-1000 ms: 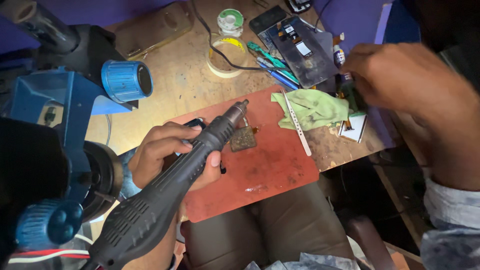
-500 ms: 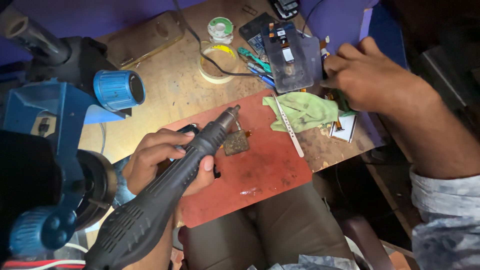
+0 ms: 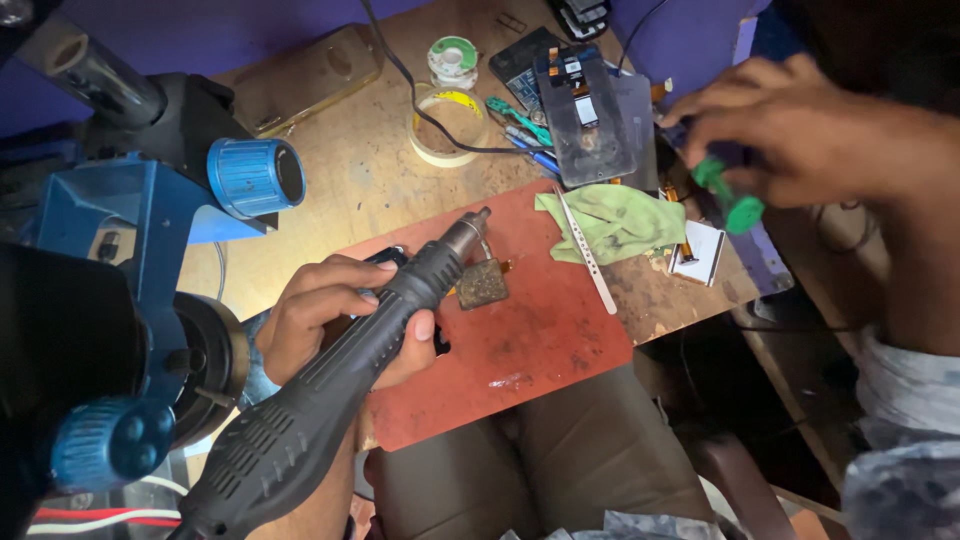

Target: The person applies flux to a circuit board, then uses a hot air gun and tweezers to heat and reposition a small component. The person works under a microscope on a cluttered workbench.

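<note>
The left hand (image 3: 335, 325) is wrapped tight around the black hot-air tool (image 3: 340, 385), thumb on the near side, fingers curled over the barrel. The tool slants up to the right, and its metal nozzle (image 3: 467, 228) hangs just above a small dark circuit board (image 3: 482, 283) that lies near the far edge of the red mat (image 3: 520, 350). So the board sits just beyond the fingertips, to the right of them.

The right hand (image 3: 790, 125) is raised over the right edge of the wooden table (image 3: 370, 170), well apart from the board, fingers pinched closed on a green round-ended tool (image 3: 730, 197).

Between the two hands lie silver tweezers (image 3: 587, 255) across the mat's far right corner and a green cloth (image 3: 615, 220) beside them. Beyond the cloth rests a dark phone panel (image 3: 585, 115). A blue microscope stand (image 3: 150, 230) fills the table's left side.
</note>
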